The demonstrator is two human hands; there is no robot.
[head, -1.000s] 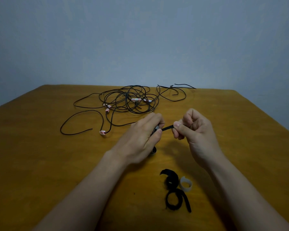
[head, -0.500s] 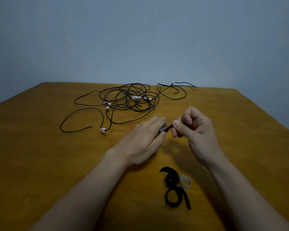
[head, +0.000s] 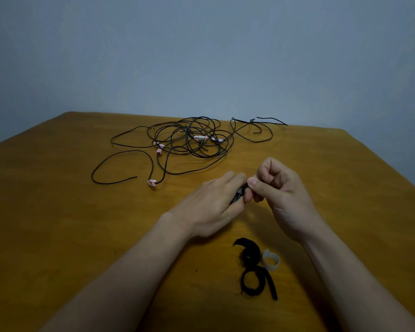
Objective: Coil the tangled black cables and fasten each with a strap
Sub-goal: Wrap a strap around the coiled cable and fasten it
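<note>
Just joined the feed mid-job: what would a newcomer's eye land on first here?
The two hands meeting mid-table: the left hand holds a coiled black cable while the right hand pinches its strap. Behind them, at the far side of the wooden table, sprawls a tangle of black cables; spare black straps and a white strap lie between the forearms.

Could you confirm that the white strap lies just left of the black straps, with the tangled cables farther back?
Not quite: the head view shows the white strap just right of the black straps, not left. The tangled cables do lie farther back.
</note>
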